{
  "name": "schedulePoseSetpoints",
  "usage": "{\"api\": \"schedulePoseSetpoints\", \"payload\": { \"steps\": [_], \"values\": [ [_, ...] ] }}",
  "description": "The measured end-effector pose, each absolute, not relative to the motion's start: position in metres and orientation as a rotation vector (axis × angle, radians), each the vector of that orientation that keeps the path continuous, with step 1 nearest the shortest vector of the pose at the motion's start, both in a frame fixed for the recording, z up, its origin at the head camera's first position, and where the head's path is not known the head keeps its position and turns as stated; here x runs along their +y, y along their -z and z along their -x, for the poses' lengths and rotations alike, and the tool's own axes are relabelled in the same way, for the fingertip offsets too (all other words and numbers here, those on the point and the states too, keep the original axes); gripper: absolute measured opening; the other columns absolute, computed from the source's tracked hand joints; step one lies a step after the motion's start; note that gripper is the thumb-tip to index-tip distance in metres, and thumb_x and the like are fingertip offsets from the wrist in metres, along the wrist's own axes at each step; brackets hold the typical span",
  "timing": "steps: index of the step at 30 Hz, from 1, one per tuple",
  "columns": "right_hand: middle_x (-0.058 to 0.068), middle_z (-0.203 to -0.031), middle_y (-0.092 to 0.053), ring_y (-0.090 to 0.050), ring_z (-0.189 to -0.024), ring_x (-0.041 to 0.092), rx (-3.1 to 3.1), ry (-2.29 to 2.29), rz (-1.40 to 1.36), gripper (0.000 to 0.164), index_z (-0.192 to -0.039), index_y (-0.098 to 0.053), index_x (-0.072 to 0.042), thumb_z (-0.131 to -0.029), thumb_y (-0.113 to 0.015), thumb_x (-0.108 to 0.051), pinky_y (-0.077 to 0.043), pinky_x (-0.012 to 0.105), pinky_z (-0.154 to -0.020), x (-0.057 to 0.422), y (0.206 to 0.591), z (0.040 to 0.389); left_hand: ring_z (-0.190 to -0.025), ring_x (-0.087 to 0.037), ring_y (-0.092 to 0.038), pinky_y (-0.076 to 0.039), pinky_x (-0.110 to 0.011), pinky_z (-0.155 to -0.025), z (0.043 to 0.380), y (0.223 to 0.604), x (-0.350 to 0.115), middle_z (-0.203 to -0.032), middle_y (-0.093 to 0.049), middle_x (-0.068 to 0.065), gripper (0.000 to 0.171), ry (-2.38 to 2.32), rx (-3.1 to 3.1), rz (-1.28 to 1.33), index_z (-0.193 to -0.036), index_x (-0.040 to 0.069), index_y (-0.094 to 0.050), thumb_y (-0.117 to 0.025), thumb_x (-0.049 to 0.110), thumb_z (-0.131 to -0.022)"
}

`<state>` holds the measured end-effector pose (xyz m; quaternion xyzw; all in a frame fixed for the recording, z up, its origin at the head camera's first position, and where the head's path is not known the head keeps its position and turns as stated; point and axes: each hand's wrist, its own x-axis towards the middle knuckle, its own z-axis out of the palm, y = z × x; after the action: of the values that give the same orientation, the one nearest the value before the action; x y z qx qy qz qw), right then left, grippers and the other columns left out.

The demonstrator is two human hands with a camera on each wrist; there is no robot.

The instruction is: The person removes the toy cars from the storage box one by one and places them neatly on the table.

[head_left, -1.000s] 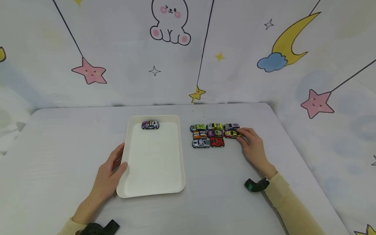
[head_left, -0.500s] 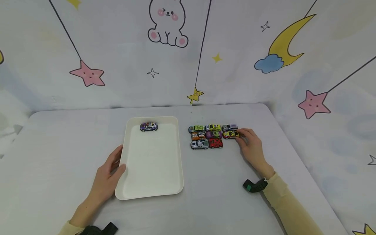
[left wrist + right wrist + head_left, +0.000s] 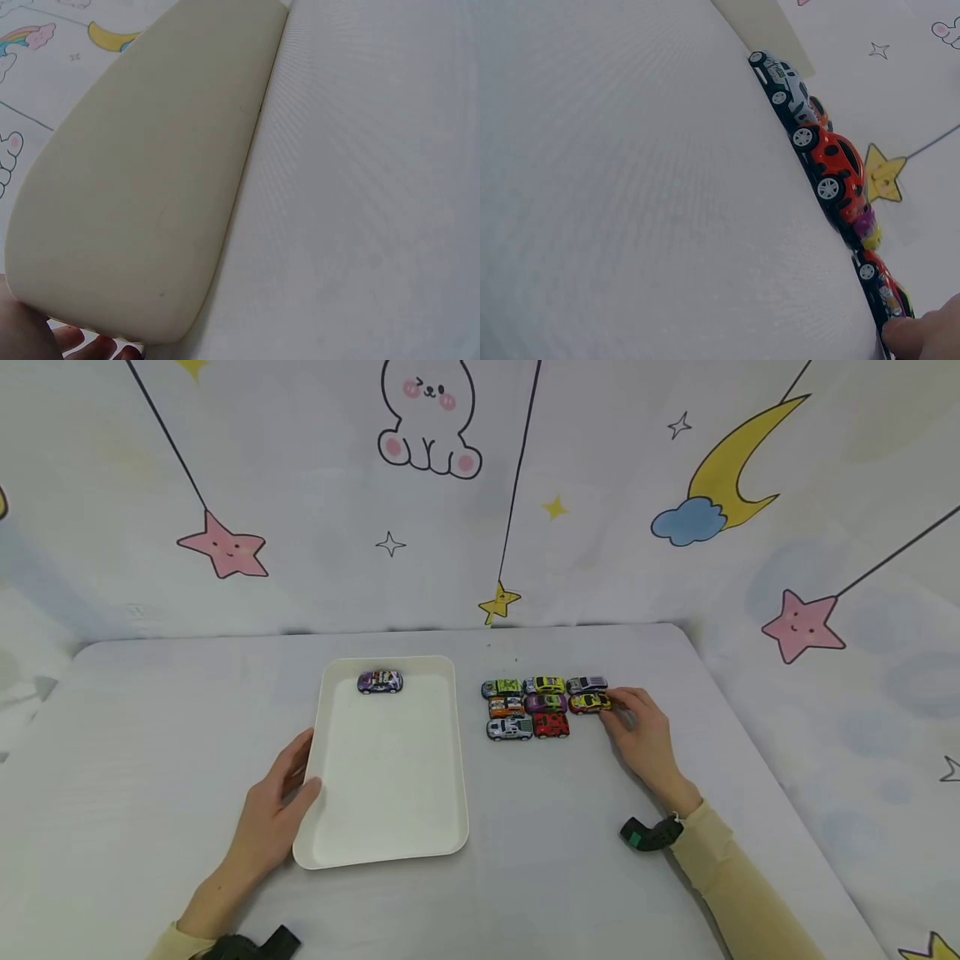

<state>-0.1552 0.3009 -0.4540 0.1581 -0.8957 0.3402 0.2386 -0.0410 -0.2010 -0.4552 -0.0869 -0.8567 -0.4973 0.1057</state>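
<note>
My left hand (image 3: 264,818) grips the left side of a white tray (image 3: 386,768), thumb at the rim and fingers along the outer wall. In the left wrist view the tray's side wall (image 3: 142,172) fills much of the picture, with fingertips showing below it. One purple toy car (image 3: 380,682) lies inside, near the far edge. My right hand (image 3: 647,739) pinches the right end of a yellow and red toy car (image 3: 588,702) between thumb and fingers. In the right wrist view the thumb (image 3: 905,337) presses against this car's side (image 3: 885,289).
Several toy cars stand packed in rows right of the tray, among them a red spotted car (image 3: 551,725), a silver car (image 3: 510,728), a purple-green car (image 3: 545,703) and an orange car (image 3: 506,707). Behind the white table (image 3: 525,843) hangs a cartoon-printed cloth (image 3: 322,485).
The head view has shifted slightly. Both hands, the tray and the cars keep the same places relative to one another.
</note>
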Motion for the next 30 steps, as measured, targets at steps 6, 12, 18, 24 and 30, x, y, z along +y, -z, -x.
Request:
{"api": "schedulePoseSetpoints", "payload": {
  "steps": [6, 12, 18, 24, 30],
  "values": [
    [0.015, -0.115, -0.064, -0.062, -0.101, 0.028, -2.462, -0.937, -0.425, 0.034, -0.118, -0.067, 0.003, -0.085, -0.075, 0.002, -0.046, 0.019, -0.088, 0.298, 0.453, 0.156, -0.127, 0.007, -0.046, -0.035, 0.0, -0.097, 0.039, 0.454, -0.203, -0.15, -0.048, -0.018, 0.061, 1.458, -2.53, 0.249, -0.156, 0.016, -0.035, -0.057, 0.006, -0.1],
    [0.016, -0.116, -0.064, -0.063, -0.102, 0.031, -2.468, -0.929, -0.397, 0.033, -0.117, -0.068, 0.004, -0.085, -0.075, 0.001, -0.05, 0.039, -0.087, 0.297, 0.452, 0.154, -0.128, -0.002, -0.051, -0.036, -0.001, -0.097, 0.039, 0.454, -0.204, -0.151, -0.048, -0.018, 0.06, 1.463, -2.538, 0.262, -0.156, 0.014, -0.034, -0.056, 0.007, -0.1],
    [0.017, -0.116, -0.063, -0.062, -0.103, 0.031, -2.415, -0.915, -0.39, 0.034, -0.117, -0.067, 0.005, -0.084, -0.075, 0.003, -0.049, 0.035, -0.088, 0.297, 0.45, 0.151, -0.128, -0.031, -0.055, -0.035, 0.0, -0.097, 0.041, 0.455, -0.202, -0.15, -0.048, -0.019, 0.061, 1.438, -2.539, 0.268, -0.156, 0.013, -0.034, -0.056, 0.005, -0.1],
    [0.017, -0.115, -0.064, -0.063, -0.104, 0.032, -2.324, -0.923, -0.386, 0.033, -0.117, -0.068, 0.004, -0.085, -0.073, 0.005, -0.04, 0.011, -0.092, 0.295, 0.45, 0.149, -0.129, -0.033, -0.054, -0.034, 0.0, -0.098, 0.042, 0.455, -0.203, -0.151, -0.047, -0.02, 0.061, 1.43, -2.539, 0.277, -0.156, 0.012, -0.034, -0.056, 0.005, -0.1],
    [0.017, -0.115, -0.064, -0.062, -0.105, 0.03, -2.272, -0.968, -0.361, 0.03, -0.117, -0.069, 0.003, -0.087, -0.07, 0.004, -0.041, 0.011, -0.094, 0.286, 0.446, 0.145, -0.127, -0.044, -0.053, -0.035, -0.001, -0.098, 0.042, 0.456, -0.202, -0.151, -0.047, -0.021, 0.06, 1.446, -2.537, 0.275, -0.156, 0.01, -0.033, -0.055, 0.005, -0.1]
  ]
}}
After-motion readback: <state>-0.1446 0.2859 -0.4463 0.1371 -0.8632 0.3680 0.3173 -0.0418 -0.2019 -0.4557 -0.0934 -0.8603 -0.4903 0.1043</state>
